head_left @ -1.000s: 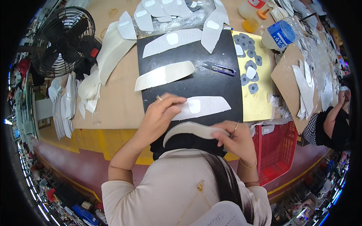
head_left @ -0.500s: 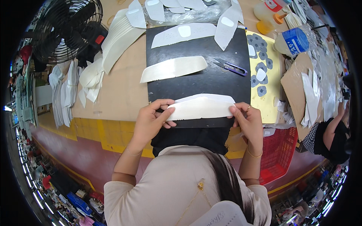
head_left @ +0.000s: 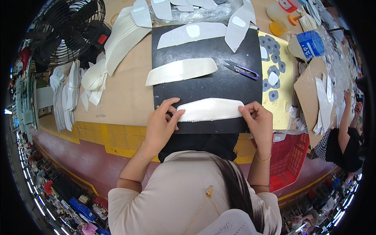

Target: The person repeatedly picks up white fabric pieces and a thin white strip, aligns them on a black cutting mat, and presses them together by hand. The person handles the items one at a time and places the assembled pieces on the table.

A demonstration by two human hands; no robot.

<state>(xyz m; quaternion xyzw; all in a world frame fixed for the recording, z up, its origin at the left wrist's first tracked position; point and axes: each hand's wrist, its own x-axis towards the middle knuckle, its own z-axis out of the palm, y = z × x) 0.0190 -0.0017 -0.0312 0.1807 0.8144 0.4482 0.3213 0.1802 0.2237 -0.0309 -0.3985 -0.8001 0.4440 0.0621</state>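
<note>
A white curved fabric panel (head_left: 210, 110) lies across the lower part of the black mat (head_left: 235, 92). My left hand (head_left: 161, 120) holds its left end, the thumb on top and the index finger raised off it. The right end is between the thumb and fingers of my right hand (head_left: 259, 122); some of those fingertips are hidden. Beyond this panel lies a cream curved panel (head_left: 182, 72), slightly tilted. Thread snips (head_left: 242, 70) with purple handles rest to its right. Farther up are a light grey perforated panel (head_left: 209, 35) with a white patch and another grey piece (head_left: 237, 26).
On the right, a yellow sheet (head_left: 282, 113) carries several dark grey cut pieces, near bottles (head_left: 307, 45). A black fan (head_left: 68, 29) and stacked cream panels (head_left: 127, 41) stand at left. A red basket (head_left: 288, 160) sits below the table's right side. Another person (head_left: 346, 145) is at far right.
The white panel has shifted up over the layer behind it, whose edge showed before; the two now look lined up. My left index finger has lifted off the panel.
</note>
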